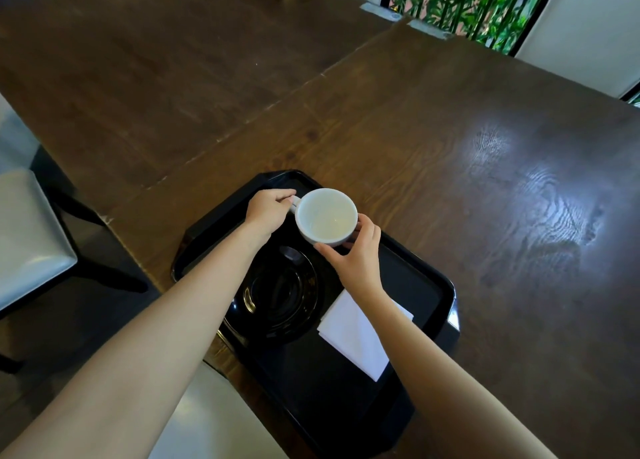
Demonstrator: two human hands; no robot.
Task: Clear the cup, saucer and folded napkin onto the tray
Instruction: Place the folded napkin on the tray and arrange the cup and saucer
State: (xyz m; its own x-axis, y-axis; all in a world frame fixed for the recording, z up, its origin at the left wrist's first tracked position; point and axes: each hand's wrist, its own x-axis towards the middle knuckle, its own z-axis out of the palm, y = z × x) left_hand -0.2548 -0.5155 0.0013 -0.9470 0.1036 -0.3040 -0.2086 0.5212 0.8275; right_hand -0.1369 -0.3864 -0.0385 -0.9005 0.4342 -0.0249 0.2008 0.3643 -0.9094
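The task is judged nearly complete. The black saucer (282,294) is already set on the black tray (434,278), toward its near-left part, and the folded white napkin (356,335) lies on the tray just to the right of the saucer, partly hidden under the right forearm. Only the white cup (327,216) remains to be put down. It is held upright over the far end of the tray, beyond the saucer; whether its base already touches the tray cannot be told. The cup is gripped from both sides: its handle is pinched by the left hand (268,213), fingers curled shut around it, while the cup's near-right wall is cradled by the right hand (355,251), thumb and fingers spread around the curve. The wooden table (467,147) beyond the tray carries nothing else in view
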